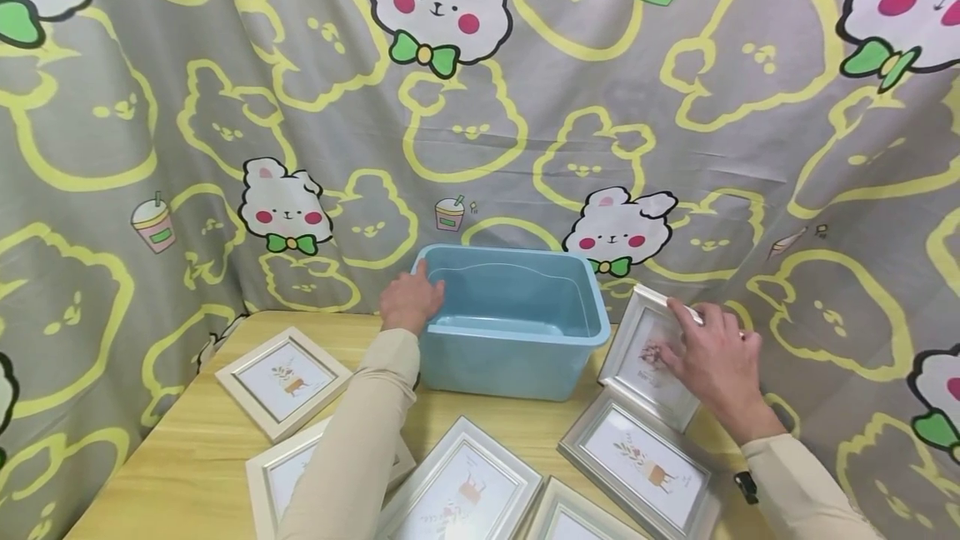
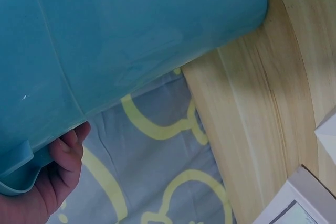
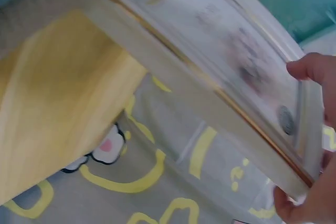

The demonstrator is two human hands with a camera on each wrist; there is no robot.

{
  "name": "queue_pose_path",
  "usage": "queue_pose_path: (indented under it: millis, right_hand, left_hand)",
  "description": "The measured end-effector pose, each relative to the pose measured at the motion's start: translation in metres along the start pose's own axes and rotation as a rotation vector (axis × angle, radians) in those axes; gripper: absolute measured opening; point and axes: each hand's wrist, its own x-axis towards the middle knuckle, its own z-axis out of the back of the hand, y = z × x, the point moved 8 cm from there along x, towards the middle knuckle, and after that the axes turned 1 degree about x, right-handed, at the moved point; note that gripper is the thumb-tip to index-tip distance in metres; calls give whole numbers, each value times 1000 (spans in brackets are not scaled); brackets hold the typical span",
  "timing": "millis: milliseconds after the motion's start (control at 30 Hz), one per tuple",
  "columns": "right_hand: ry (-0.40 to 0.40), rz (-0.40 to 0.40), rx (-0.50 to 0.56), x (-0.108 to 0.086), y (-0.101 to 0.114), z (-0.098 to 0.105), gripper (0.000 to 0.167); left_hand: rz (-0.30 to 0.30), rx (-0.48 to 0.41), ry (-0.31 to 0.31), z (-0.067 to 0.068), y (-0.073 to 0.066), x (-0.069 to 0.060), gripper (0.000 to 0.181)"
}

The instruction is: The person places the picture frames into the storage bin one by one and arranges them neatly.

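A light blue plastic bin (image 1: 502, 369) stands at the back of the table, and its visible inside holds nothing. My left hand (image 1: 408, 300) grips the rim at the bin's left end; in the left wrist view, curled fingers (image 2: 68, 153) wrap under that rim. To the right of the bin, my right hand (image 1: 716, 357) holds a white picture frame (image 1: 637, 369) by its upper right edge. The frame is tilted, its glass front facing up. In the right wrist view, the thumb lies on the front of the frame (image 3: 236, 56) and a finger reaches underneath.
Several more picture frames lie face up: a cream one (image 1: 281, 382) at the left, a silver one (image 1: 641, 465) at the right, a white one (image 1: 465, 482) in front. A patterned curtain (image 1: 472, 148) hangs behind the wooden table (image 1: 172, 440). My left sleeve covers part of another frame (image 1: 281, 473).
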Motion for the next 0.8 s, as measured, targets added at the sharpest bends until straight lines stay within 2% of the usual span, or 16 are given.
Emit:
queue_pose_path:
  millis: [167,367,433,567,800]
  right_hand:
    - [92,51,23,8,2,3,70]
    - [310,90,56,14,-3,-3,70]
    - [356,99,65,16,-5,-3,71]
    - [415,118,81,19,-6,-2,70]
    - [456,151,146,25,-7,-3,67]
  left_hand:
    - [4,7,13,-1,2,2,64]
    - [6,21,32,-2,3,2,66]
    - [7,23,32,-2,3,2,66]
    - [9,26,31,-1,3,2,66]
    - [8,24,30,0,1,1,67]
